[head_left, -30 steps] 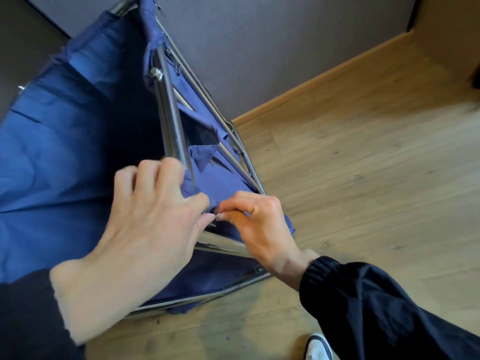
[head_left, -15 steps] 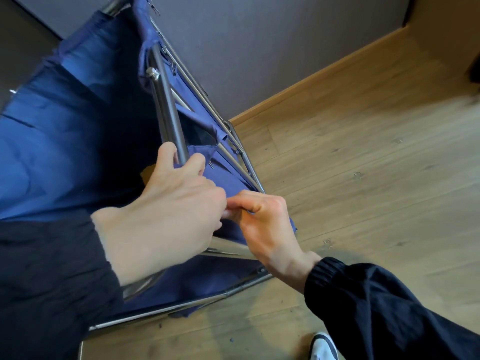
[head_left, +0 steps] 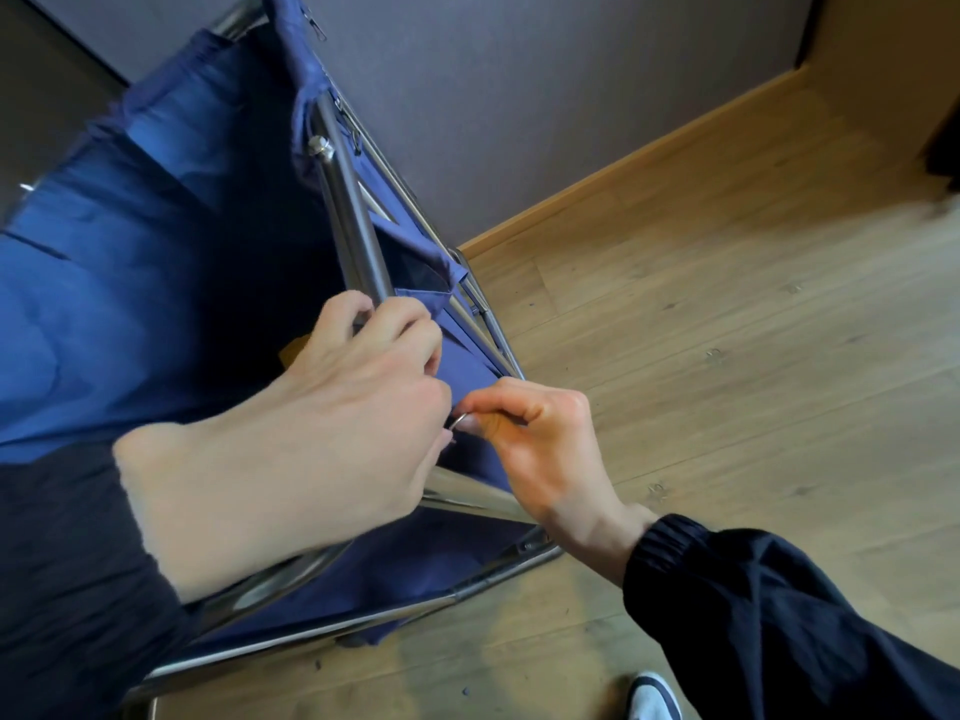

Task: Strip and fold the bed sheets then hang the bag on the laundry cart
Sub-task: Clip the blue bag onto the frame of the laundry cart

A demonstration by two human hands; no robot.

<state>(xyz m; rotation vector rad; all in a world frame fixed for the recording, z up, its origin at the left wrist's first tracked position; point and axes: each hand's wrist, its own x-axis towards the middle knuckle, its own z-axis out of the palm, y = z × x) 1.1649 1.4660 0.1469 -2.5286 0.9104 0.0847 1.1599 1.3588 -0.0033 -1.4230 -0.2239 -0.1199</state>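
My left hand [head_left: 332, 433] has slid down the cart rail [head_left: 358, 241], fingers curled round it.
At its three o'clock my right hand [head_left: 524, 439] pinches the ring [head_left: 460, 420]; I'd hold the blue bag [head_left: 156, 262], at nine o'clock, taut while hooking.

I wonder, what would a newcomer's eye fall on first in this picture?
First, the two hands meeting mid-frame: the left hand has its grip curled round the steel cart frame, while the right hand pinches a small metal ring just beside it. Behind them the big blue bag fills the left half, with wooden floor on the right.
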